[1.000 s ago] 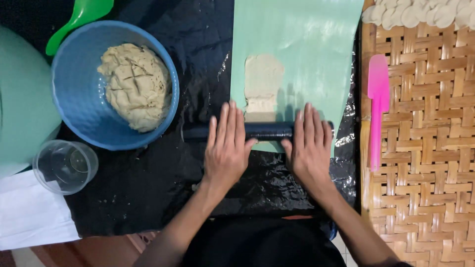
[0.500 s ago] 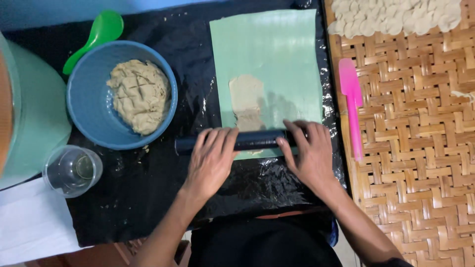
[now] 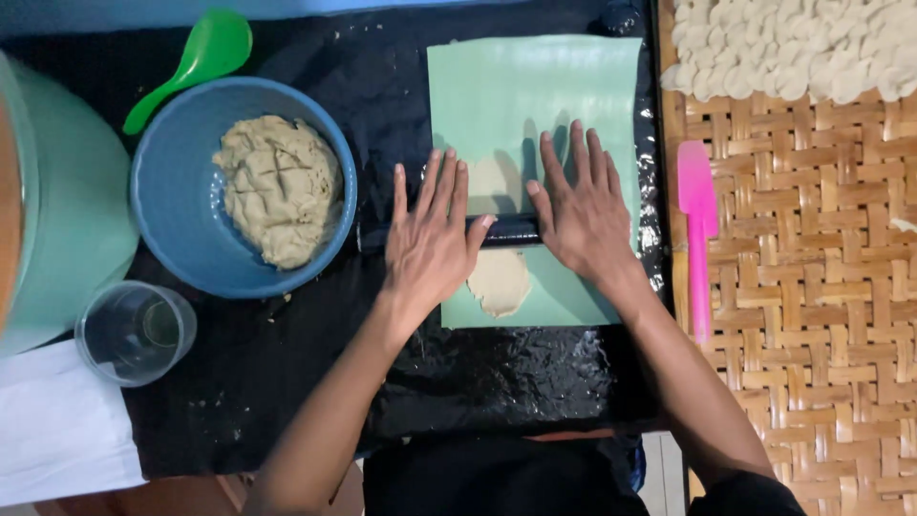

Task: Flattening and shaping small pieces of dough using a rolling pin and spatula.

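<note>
Risk: the green mat [image 3: 573, 86] lies loose on glossy black plastic sheeting [image 3: 516, 373] and could creep or wrinkle under uneven palm pressure, leaving the dough thin on one side. The flattened dough [image 3: 499, 279] may also stick to the dark rolling pin [image 3: 506, 229] and tear.

Left hand [image 3: 432, 239] and right hand [image 3: 581, 212] lie flat, fingers spread, pressing the pin across mid-mat. A blue bowl [image 3: 172, 210] holds a scored dough lump [image 3: 279, 187]. A pink spatula [image 3: 699, 220] rests on woven matting [image 3: 821, 287].
</note>
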